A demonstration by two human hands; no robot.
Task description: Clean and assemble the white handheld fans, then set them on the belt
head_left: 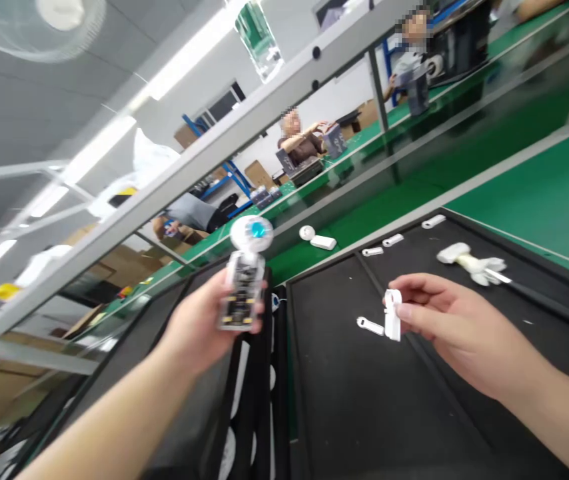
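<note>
My left hand [197, 327] is closed around a white handheld device [243, 293], held upright above the trays. This device has a round head with a shiny blue centre, and its open handle shows dark parts inside. Between the thumb and fingers of my right hand [457, 330] is a small white plastic part [392, 317]. A similar slim white piece [370, 326] lies on the black tray [334, 373] just left of that hand. Farther back on the tray are white pieces [393, 241] in a loose row. What exactly the device is, I cannot tell.
A white round-headed device [322, 241] lies on the green bench beyond the tray. White crumpled material [474, 263] rests on the tray's right side. Stacked black trays [164, 373] stand at left. A grey metal frame [204, 153] crosses above; several people work behind it.
</note>
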